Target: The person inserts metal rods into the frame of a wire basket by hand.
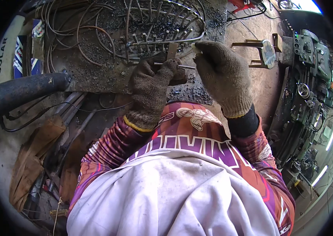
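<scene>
Both my hands wear grey-brown knit work gloves with yellow cuffs. My left hand (154, 80) is closed round a thin metal rod (186, 67), whose end sticks out toward the right. A small flat metal bar (172, 51) stands up at the same fingers; how it is held is partly hidden. Just right of the rod's end, my right hand (224, 72) is raised with its fingers curled together. A small pale bit (193, 47) shows at its fingertips, too small to name. Beyond my hands lies a looped metal frame (166, 41) with several short rods standing along it.
Dark metal chips cover the worktable (95, 80). Loose cables (82, 35) coil at the far left, above a thick dark pipe (28, 92). A stool (268, 54) stands to the right, near a green lathe-like machine (312, 59). Brown cloth (36, 161) and metal lengths lie at the lower left.
</scene>
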`<act>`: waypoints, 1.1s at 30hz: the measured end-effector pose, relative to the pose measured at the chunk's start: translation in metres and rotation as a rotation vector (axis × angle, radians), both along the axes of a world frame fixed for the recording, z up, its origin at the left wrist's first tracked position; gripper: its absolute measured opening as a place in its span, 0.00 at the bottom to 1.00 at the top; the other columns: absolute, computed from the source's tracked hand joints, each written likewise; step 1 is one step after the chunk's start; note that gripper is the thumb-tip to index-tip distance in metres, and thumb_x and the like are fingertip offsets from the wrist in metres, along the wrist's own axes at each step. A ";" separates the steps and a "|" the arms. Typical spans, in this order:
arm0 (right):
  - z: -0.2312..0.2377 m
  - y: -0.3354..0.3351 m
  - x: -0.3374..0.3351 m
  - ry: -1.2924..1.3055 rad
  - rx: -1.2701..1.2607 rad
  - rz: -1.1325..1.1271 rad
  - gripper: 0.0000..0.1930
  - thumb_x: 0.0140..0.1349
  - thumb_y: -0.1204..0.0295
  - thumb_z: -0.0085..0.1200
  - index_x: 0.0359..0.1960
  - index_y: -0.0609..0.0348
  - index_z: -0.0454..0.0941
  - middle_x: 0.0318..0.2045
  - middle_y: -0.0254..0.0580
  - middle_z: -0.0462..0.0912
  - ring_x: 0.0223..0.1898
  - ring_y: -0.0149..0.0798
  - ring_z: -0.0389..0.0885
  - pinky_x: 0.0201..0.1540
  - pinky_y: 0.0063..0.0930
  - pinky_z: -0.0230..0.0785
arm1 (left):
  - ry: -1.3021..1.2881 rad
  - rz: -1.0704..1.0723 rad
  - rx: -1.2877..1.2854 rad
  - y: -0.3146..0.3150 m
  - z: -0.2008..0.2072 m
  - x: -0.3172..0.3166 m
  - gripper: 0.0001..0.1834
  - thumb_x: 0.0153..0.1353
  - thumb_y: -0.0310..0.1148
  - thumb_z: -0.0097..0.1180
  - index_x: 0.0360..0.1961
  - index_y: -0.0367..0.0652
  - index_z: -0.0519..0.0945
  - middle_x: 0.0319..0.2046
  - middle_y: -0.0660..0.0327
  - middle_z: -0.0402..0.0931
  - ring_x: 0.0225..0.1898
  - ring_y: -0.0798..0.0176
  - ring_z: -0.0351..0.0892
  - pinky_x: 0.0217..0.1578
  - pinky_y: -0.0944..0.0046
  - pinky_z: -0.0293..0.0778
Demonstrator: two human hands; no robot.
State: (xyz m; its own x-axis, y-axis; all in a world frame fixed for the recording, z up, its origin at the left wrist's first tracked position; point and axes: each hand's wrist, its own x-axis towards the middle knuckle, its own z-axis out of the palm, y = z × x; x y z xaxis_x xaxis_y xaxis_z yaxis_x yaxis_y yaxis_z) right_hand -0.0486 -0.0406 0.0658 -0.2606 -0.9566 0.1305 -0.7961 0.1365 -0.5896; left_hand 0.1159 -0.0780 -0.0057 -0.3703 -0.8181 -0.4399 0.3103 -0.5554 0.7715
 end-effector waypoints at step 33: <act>-0.005 -0.024 0.004 0.176 -0.002 0.200 0.08 0.64 0.70 0.61 0.43 0.56 0.87 0.35 0.51 0.88 0.37 0.57 0.88 0.39 0.44 0.82 | -0.140 0.131 -0.106 0.002 0.009 -0.015 0.14 0.72 0.30 0.64 0.51 0.30 0.79 0.43 0.48 0.86 0.40 0.58 0.91 0.41 0.61 0.88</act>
